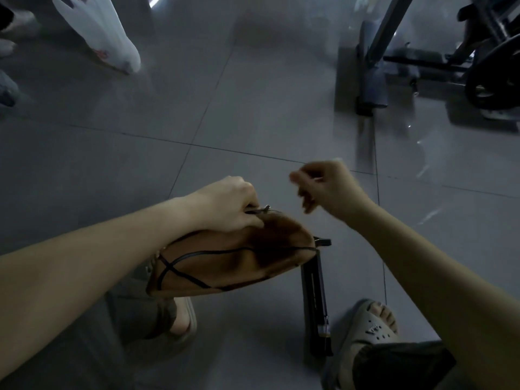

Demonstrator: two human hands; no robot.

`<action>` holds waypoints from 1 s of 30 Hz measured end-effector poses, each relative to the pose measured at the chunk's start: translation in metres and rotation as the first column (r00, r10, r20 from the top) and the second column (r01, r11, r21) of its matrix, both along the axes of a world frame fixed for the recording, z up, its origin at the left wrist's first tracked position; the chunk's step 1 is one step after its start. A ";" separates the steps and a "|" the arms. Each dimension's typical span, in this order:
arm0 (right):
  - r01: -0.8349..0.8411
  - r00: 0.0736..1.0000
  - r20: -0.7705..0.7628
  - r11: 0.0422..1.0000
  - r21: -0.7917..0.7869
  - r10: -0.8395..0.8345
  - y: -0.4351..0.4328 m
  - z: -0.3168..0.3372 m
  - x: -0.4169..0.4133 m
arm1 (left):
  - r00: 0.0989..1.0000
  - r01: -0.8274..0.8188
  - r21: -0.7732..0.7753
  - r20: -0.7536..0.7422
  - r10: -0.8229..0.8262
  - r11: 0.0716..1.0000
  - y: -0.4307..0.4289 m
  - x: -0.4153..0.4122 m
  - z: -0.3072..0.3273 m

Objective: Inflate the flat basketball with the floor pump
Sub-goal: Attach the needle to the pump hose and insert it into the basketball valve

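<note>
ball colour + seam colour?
Ball is orange-brown with black seams, dark-shadowed in its caved-in centre. Head view, the only one.

Basketball point(225, 266): orange-brown with black seams, fully deflated and collapsed into a flat folded shell, gripped at its upper edge by the left hand point(225, 204), clear of the floor. Floor pump point(315, 299): slim, black, with its handle just beside the ball's right tip.

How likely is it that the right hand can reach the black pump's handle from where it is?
Probably yes. The right hand hovers near the pump handle with open air between. The flat basketball, gripped by the left hand, overlaps only the handle's left side.
</note>
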State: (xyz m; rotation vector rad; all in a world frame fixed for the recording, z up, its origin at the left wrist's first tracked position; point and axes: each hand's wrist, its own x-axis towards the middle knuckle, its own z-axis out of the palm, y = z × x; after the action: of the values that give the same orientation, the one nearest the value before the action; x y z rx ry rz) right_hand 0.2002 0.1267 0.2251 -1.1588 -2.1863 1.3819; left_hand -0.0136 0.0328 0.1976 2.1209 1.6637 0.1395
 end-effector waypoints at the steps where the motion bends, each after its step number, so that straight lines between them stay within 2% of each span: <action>1: 0.144 0.989 -0.025 0.987 -0.067 -0.146 0.016 -0.007 0.007 | 0.999 -0.019 -0.007 -0.033 0.018 1.000 0.002 -0.003 -0.013; 2: 0.260 0.965 0.006 0.957 -0.130 -0.262 0.031 -0.020 0.015 | 0.997 -0.045 -0.019 -0.059 0.044 0.999 0.002 -0.006 -0.027; 4: 0.386 0.915 0.214 0.894 -0.228 -0.341 0.049 -0.063 0.032 | 0.986 -0.135 -0.078 -0.111 0.125 0.988 0.000 -0.011 -0.060; 7: 0.408 0.799 0.568 0.872 -0.270 -0.198 0.049 -0.156 0.052 | 0.946 -0.305 -0.174 -0.173 0.276 0.936 -0.006 -0.014 -0.115; 9: 0.363 0.732 0.674 0.893 -0.265 -0.098 0.034 -0.212 0.060 | 0.916 -0.384 -0.188 -0.200 0.347 0.904 -0.014 -0.013 -0.148; 13: 0.373 0.755 0.651 0.869 -0.326 -0.080 -0.002 -0.299 0.069 | 0.867 -0.482 -0.191 -0.242 0.435 0.855 -0.030 -0.007 -0.198; 17: 0.492 0.715 0.687 0.793 -0.360 -0.131 -0.023 -0.349 0.078 | 0.801 -0.593 -0.140 -0.203 0.564 0.793 -0.035 -0.003 -0.226; 21: 0.516 0.635 0.749 0.826 -0.228 -0.190 -0.036 -0.369 0.084 | 0.750 -0.661 -0.168 -0.155 0.643 0.731 -0.039 -0.003 -0.235; 24: 0.498 0.695 0.697 0.817 -0.290 -0.177 -0.043 -0.364 0.078 | 0.725 -0.688 -0.170 -0.132 0.676 0.705 -0.045 -0.006 -0.239; 26: 0.521 0.758 0.604 0.787 -0.331 -0.247 -0.045 -0.354 0.069 | 0.702 -0.709 -0.178 -0.086 0.707 0.683 -0.047 -0.008 -0.241; 28: 0.566 0.779 0.525 0.747 -0.349 -0.344 -0.044 -0.337 0.059 | 0.673 -0.731 -0.175 -0.020 0.739 0.660 -0.049 -0.007 -0.243; 30: 0.548 0.821 0.433 0.726 -0.415 -0.372 -0.039 -0.319 0.049 | 0.654 -0.740 -0.175 0.037 0.756 0.649 -0.051 -0.004 -0.242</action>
State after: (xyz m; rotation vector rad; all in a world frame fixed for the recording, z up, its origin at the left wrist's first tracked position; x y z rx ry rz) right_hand 0.2495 0.0881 -0.0942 -2.1016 -1.5120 1.6778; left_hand -0.0173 -0.0184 -0.0446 1.1568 2.3052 0.3610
